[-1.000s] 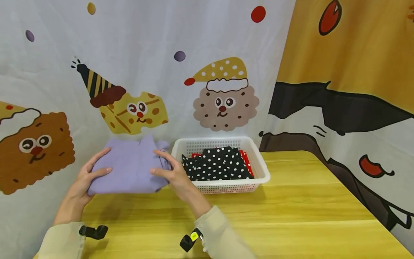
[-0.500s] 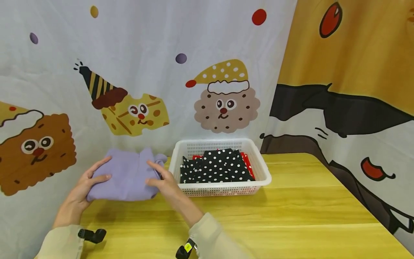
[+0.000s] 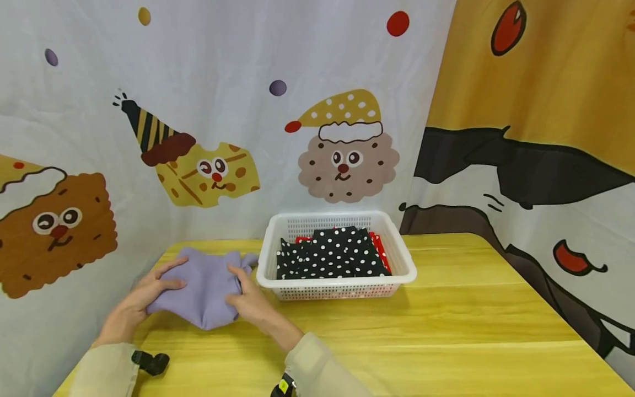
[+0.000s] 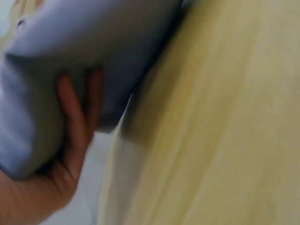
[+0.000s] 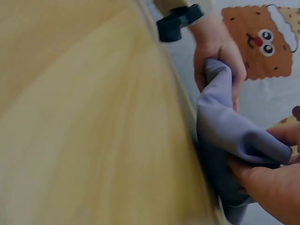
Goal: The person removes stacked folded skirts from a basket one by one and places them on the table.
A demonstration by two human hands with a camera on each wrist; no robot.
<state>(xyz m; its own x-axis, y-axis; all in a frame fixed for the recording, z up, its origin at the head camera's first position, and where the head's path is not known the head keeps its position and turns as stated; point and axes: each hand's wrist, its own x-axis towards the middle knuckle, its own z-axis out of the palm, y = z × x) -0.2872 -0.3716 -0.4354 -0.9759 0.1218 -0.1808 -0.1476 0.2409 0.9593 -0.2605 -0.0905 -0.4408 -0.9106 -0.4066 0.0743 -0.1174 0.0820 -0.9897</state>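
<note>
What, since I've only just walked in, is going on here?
A person's left hand and right hand grip a lavender cloth from opposite sides, at the left part of the table. To its right stands a white basket holding a black cloth with white dots and some partly hidden red cloth. The lavender cloth is outside the basket, its near edge dipping; whether it touches the table is hard to tell.

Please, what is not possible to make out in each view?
Head view: full shape of the red cloth, covered by the black dotted cloth.
Head view: floor of the basket, hidden by these cloths.
Left wrist view: part of the purple cloth, cut by the top edge.
Right wrist view: part of the right hand, cut by the right edge.
</note>
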